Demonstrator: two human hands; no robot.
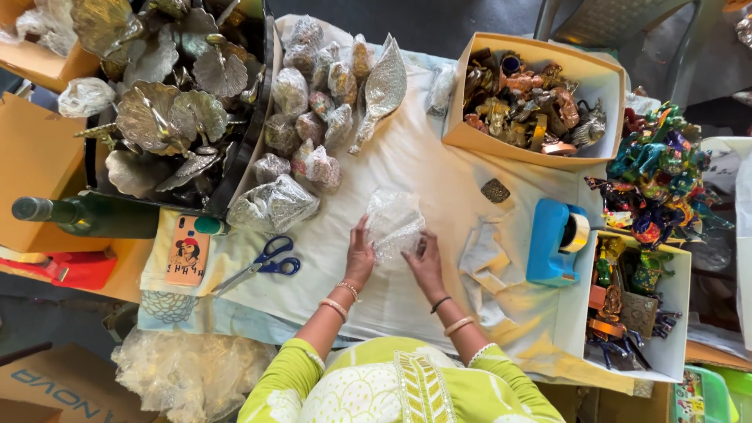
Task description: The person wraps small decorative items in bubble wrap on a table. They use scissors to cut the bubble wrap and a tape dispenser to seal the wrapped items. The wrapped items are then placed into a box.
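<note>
Both hands work one piece of clear bubble wrap [394, 222] lying at the centre of the white cloth [439, 180]: the left hand [359, 257] pinches its left edge and the right hand [424, 260] presses and grips its lower right edge, apparently to keep the crinkly film closed around whatever is inside, which cannot be made out. Supplies sit within reach: blue-handled scissors [262, 264] to the left, a blue tape dispenser [554, 241] to the right, finished wrapped bundles [309, 117] stacked beyond, and a cardboard box [607, 78] of painted metal figurines.

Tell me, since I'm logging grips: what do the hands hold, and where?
A bubble-wrap bundle, left hand at its left edge, right hand at its lower right.
</note>
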